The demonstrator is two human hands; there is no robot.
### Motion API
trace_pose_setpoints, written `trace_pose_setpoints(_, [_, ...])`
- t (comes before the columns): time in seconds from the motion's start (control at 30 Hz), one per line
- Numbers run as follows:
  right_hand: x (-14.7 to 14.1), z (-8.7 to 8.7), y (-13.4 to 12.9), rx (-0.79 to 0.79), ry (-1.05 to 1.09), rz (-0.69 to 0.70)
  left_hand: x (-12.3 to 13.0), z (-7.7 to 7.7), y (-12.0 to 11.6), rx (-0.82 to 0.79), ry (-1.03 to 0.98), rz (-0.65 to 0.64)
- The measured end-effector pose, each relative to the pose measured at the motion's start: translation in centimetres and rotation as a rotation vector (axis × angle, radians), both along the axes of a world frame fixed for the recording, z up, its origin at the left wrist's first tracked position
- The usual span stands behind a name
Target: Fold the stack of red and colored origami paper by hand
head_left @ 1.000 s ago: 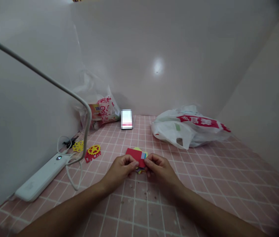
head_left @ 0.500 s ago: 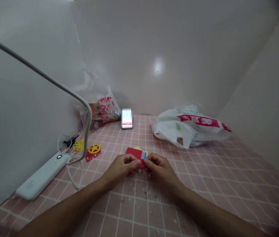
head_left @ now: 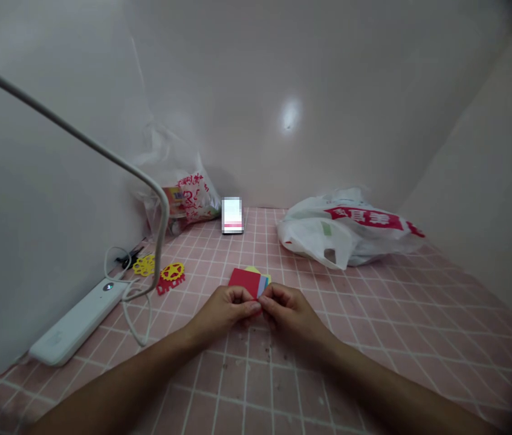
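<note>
Close together at the middle of the table, my left hand (head_left: 234,305) and my right hand (head_left: 283,305) are both closed in a pinch, thumbs nearly meeting. Between their fingertips shows a sliver of red paper (head_left: 256,312); the fingers cover the rest of it. Just behind them lies a flat red square sheet (head_left: 243,280), fanned over lilac, blue and pale yellow sheets (head_left: 252,269). My left fingers overlap the near edge of this stack, and my right fingers are at its right corner.
To the left lie yellow and red cut-out shapes (head_left: 173,272), a white power strip (head_left: 78,323) and looped cables. A lit phone (head_left: 232,215) stands at the back. Plastic bags sit back left (head_left: 194,196) and right (head_left: 350,232). A grey bent rod (head_left: 78,136) crosses the left side.
The red piece between my fingertips is now mostly covered, and the multicoloured bits below it are out of sight. My thumbs have shifted slightly nearer me, and more of the red square shows.
</note>
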State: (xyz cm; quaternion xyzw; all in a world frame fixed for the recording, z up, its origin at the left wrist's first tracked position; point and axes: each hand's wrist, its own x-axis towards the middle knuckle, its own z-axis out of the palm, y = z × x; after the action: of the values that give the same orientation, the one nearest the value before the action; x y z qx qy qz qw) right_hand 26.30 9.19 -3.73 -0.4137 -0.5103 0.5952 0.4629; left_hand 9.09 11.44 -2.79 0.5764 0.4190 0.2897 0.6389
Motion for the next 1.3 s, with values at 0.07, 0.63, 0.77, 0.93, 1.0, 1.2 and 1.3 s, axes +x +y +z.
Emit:
trace_pose_setpoints(0.07, [0.0,-0.2,0.0,-0.006,0.037,0.003,0.1,0.0,-0.2,-0.015,-0.043,0.002])
trace_pose_setpoints(0.63, [0.0,-0.5,-0.3,-0.036,0.060,0.111,0.3,0.7,-0.6,0.152,-0.082,0.132])
trace_pose_setpoints(0.77, [0.0,-0.7,-0.2,-0.065,0.117,0.107,0.4,0.4,-0.6,0.039,-0.155,0.117])
trace_pose_setpoints(0.93, [-0.1,-0.2,0.0,-0.035,0.142,0.077,0.4,-0.3,-0.5,-0.017,-0.265,0.155])
trace_pose_setpoints(1.0, [-0.1,0.0,0.1,-0.027,0.168,0.089,0.4,-0.4,-0.6,-0.077,-0.352,0.122])
trace_pose_setpoints(1.2, [-0.3,0.3,0.1,-0.035,0.247,0.109,0.8,-0.3,-1.0,-0.182,-0.483,0.075])
trace_pose_setpoints(1.3, [-0.4,0.2,0.1,-0.068,0.282,0.120,0.8,-0.4,-1.0,-0.201,-0.505,0.040])
